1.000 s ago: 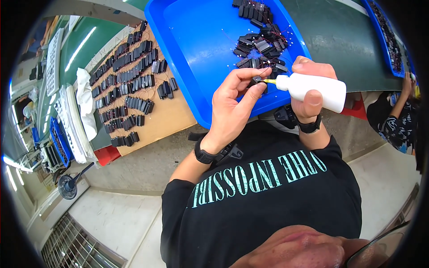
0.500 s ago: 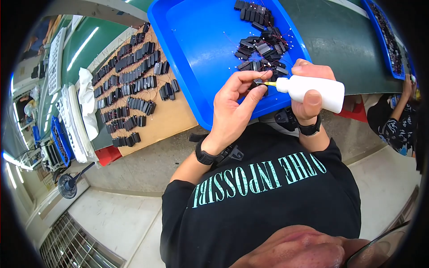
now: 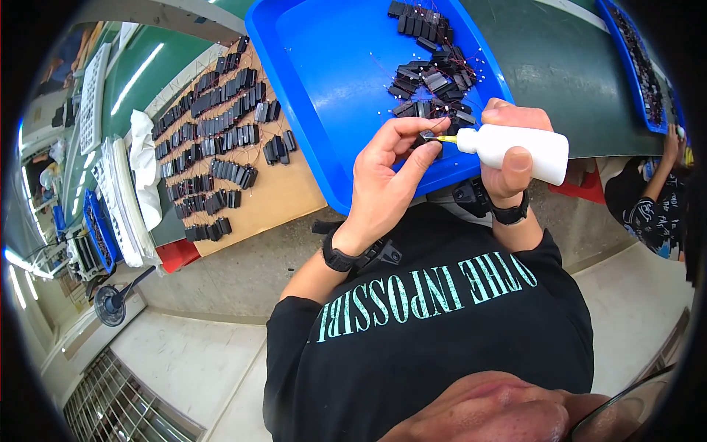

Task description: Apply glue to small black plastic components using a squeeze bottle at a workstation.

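Over blue tray [image 3: 324,110] — left hand [image 3: 387,180] pinches black part [image 3: 427,140], right hand [image 3: 508,147] squeezes bottle [image 3: 519,151].

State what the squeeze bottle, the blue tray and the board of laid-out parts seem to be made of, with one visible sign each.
Squeeze bottle: probably soft plastic; opaque matte white body, yellow nozzle.
Blue tray: likely moulded plastic; even glossy colour, rounded raised rim.
Board: looks like wood or fibreboard; flat matte tan face. Which one, the view leaves open.

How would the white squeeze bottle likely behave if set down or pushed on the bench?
The white squeeze bottle looks round-sided, so lying flat it would probably roll. Its soft-looking plastic likely gives under the right hand. The thin yellow nozzle seems bendable.
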Tool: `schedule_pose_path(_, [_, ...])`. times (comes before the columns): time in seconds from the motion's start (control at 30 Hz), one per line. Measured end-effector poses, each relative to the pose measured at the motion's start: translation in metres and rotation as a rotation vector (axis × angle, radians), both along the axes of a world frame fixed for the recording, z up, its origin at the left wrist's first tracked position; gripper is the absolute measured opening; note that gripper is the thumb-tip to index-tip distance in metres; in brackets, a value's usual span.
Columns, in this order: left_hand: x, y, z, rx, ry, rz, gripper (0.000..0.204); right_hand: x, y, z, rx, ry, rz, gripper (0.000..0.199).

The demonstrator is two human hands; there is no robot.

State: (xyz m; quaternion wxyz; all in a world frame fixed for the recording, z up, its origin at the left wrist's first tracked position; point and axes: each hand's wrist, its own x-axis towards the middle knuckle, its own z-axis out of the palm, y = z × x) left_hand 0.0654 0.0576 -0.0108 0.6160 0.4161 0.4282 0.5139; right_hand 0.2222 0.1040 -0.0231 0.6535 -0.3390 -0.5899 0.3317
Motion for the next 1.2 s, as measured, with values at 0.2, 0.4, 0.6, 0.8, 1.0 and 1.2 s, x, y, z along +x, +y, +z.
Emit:
schedule_pose_path(0.2, [0.000, -0.001, 0.002, 0.011, 0.018, -0.009, 0.022, 0.008, 0.002, -0.005, 0.056, 0.026, 0.100, 0.049])
schedule_pose_path(0.4, [0.000, 0.000, 0.001, 0.006, 0.030, -0.005, 0.022, 0.005, 0.002, -0.005, 0.060, -0.010, 0.032, 0.049])
schedule_pose_path(0.6, [-0.006, -0.006, 0.001, 0.007, 0.018, 0.023, 0.022, -0.009, 0.000, -0.001, 0.062, -0.031, -0.038, 0.049])
schedule_pose_path(0.8, [-0.042, -0.039, 0.027, 0.119, 0.206, 0.191, 0.023, -0.049, -0.015, 0.009, 0.116, 0.228, -0.275, 0.054])
schedule_pose_path(1.0, [-0.120, -0.138, 0.074, 0.302, 0.530, 0.525, 0.024, -0.036, -0.063, 0.019, 0.053, 0.264, -0.158, 0.060])
schedule_pose_path(1.2, [-0.188, -0.214, 0.052, 0.053, 1.146, 0.867, 0.021, -0.034, -0.073, 0.022, -0.022, 0.246, -0.067, 0.061])
